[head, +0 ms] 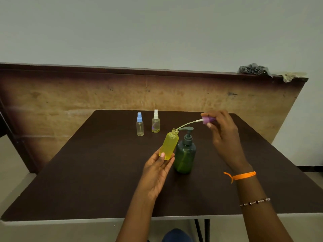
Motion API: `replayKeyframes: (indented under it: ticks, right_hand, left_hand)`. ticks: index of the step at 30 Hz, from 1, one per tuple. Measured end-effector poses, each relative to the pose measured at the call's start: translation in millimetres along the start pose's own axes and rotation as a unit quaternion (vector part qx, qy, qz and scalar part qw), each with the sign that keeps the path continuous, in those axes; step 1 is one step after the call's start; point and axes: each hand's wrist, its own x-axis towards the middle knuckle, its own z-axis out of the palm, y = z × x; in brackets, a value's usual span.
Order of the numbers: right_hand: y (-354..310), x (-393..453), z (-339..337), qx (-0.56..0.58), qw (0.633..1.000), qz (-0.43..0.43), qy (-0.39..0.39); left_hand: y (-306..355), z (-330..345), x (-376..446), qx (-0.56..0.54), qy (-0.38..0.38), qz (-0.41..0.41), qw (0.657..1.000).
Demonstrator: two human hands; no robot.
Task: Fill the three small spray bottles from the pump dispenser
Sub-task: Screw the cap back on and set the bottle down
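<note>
My left hand (157, 169) holds a small bottle full of yellow liquid (169, 144), tilted to the right with its neck uncapped. My right hand (222, 133) grips its purple spray cap (207, 119) up and to the right; the cap's thin dip tube (187, 124) curves down with its tip at the bottle's mouth. A dark green pump dispenser (185, 155) stands upright just right of the yellow bottle. Two more small spray bottles stand capped farther back: one with a blue cap (139, 125), nearly clear, and one with a white cap (155, 122) with a little yellow at the bottom.
A dark brown table (87, 172) carries everything, its front edge close to me. A worn wooden board (70, 95) stands behind it, with crumpled grey cloth (253, 69) on its top right. An orange thread and a bead bracelet circle my right wrist.
</note>
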Motion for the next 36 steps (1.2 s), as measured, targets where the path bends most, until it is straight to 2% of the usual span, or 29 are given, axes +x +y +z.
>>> replayKeyframes:
  ticks: [5,10,14,19,28,36]
  right_hand:
    - [-5.0,14.9,5.4,-0.035,0.993,-0.046,-0.102]
    - [-14.3,32.6,10.1,-0.005,0.964,-0.025,-0.263]
    - [-23.5,45.0,10.6,0.004,0.941,-0.004,-0.338]
    - [-32.0,58.3,10.5,0.043,0.931,0.038,-0.36]
    - [-40.9,82.2,7.1,0.03,0.89,0.008,-0.456]
    - [-41.0,81.9,9.7,0.066,0.89,0.017,-0.451]
  left_hand:
    - [2.5,-0.3,-0.9,0.018,-0.007,0.006,1.0]
    - [5.4,1.8,-3.1,0.035,-0.013,0.003,0.999]
    - [8.1,3.2,-4.5,0.04,-0.021,-0.003,0.999]
    - [13.7,3.7,-7.7,0.035,-0.029,-0.015,0.999]
    - [28.5,3.2,-12.8,0.077,-0.058,-0.029,0.995]
    - [26.9,6.8,-16.2,0.007,-0.058,-0.056,0.997]
